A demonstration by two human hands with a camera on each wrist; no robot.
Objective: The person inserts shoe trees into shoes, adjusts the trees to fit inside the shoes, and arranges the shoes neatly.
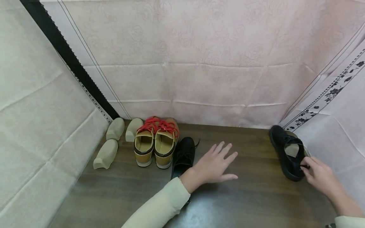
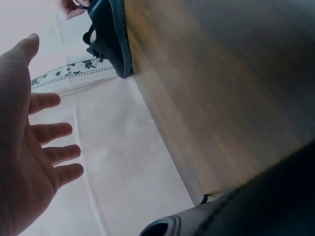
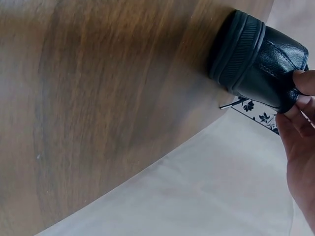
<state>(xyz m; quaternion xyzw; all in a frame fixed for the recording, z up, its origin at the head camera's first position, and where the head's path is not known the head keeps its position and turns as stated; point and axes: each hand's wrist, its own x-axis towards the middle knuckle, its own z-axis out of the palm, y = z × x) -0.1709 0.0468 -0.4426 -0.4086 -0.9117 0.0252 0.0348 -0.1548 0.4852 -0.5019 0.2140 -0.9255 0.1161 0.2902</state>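
At the right side of the floor, my right hand (image 1: pixel 322 177) pinches the heel collar of a black lace-up shoe (image 1: pixel 279 152). In the right wrist view, thumb and fingers hold the top edge of that shoe's heel (image 3: pixel 275 69). A pale beige piece (image 1: pixel 292 150) shows inside its opening. My left hand (image 1: pixel 212 163) is spread over the floor with straight fingers and holds nothing. Just left of it lies a second black shoe (image 1: pixel 185 150), partly hidden behind the left wrist and sleeve.
Tan shoes with red laces (image 1: pixel 163 142) stand left of the second black shoe. Beyond them lie three beige shoe-shaped blocks (image 1: pixel 106 154). Patterned cloth (image 1: pixel 199 79) hangs at the back and both sides of the brown wooden floor (image 1: pixel 242 205).
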